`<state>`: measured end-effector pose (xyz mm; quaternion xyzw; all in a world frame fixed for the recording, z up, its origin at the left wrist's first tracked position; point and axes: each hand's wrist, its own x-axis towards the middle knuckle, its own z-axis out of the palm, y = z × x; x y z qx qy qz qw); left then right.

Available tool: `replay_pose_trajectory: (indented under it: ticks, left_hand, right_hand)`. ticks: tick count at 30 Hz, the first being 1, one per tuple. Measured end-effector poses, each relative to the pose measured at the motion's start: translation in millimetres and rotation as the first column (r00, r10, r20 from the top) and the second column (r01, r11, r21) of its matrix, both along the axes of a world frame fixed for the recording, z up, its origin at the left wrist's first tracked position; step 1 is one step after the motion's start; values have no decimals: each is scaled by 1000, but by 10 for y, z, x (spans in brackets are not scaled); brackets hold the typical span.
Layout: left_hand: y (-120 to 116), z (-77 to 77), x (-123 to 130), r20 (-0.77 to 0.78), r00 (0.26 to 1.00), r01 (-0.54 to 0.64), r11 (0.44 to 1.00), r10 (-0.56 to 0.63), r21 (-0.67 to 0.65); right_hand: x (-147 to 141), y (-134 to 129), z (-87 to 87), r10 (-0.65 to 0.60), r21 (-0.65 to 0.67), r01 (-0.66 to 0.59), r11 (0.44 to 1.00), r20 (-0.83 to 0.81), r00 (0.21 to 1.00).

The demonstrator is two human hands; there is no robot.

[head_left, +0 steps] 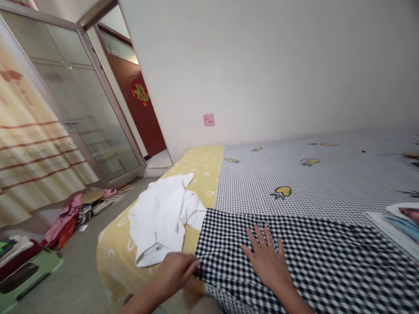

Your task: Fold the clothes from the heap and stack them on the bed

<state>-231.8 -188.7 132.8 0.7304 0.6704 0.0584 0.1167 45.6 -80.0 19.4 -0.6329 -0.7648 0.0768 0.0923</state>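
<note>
A black-and-white checked cloth [321, 253] lies spread across the near part of the bed. Its left corner is pinched in my left hand [178, 270], which is closed at the cloth's edge. My right hand [266, 257] rests flat on the same cloth with its fingers spread. Just beyond my left hand, a crumpled white garment [160, 213] lies on the yellow part of the bed cover and reaches up to the checked cloth's edge. What kind of item the checked cloth is, I cannot tell.
The bed cover [248, 183] has a small grid with pineapple prints and a yellow border. White items [389, 229] lie at the right. On the floor at left are a green stool [39, 270] and piled clothes [65, 222], near a glass door [85, 100] and curtain [32, 152].
</note>
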Motion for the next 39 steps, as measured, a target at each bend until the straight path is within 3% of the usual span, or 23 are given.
replay_pose_trajectory:
  ticks: [3,5,8,10,16,21,25,27,29,31,33,36,39]
  left_hand:
    - [558,86,311,19,1000,-27,981,23,194]
    - [931,77,457,38,988,-155,951,151,266]
    - [1323,-43,476,57,940,-341,918,336,203]
    - [1444,-156,392,66,923,-385,914,379,130]
    - [1520,-302,191,187,919,-356,934,348,11]
    - [1591,-305,251,199,896,-424,899,398,112]
    - [1457,-282,538,134,886,-464,854,445,235]
    - [1307,-276,777,109,921,-390,865,375,316]
    - [1127,-321,1017,64,984,-178,913,166,366]
    - [957,-440,1179,7,996,84,925,-93,371]
    - [849,-605,1211,-4,983,177,932,-186,317]
    - [896,-815,1039,38,997,55,978,-63,201]
    - [1180,-892,787,36,999,-38,984,32,173]
  right_hand:
    - [4,-3,12,-1,0,1,1000,-22,1000]
    - [11,-6,29,5,-22,-6,1000,-27,1000]
    - [20,-8,31,9,-44,-10,999,-13,1000]
    - [23,-7,10,4,-20,-4,1000,-12,1000]
    - [28,-15,6,-3,25,3,1000,-25,1000]
    - [41,-34,47,-16,70,12,998,58,998]
    - [59,-28,-2,-14,79,7,997,88,996]
    - [65,-21,-32,-20,88,11,996,107,994]
    - [67,-17,-51,-23,100,9,995,140,990]
    - [69,-13,-57,-24,104,5,995,174,984]
    - [74,-5,-64,-19,78,5,997,179,984]
    - [95,29,-105,-10,45,4,999,136,991]
    - [135,82,-180,-16,41,11,999,111,994]
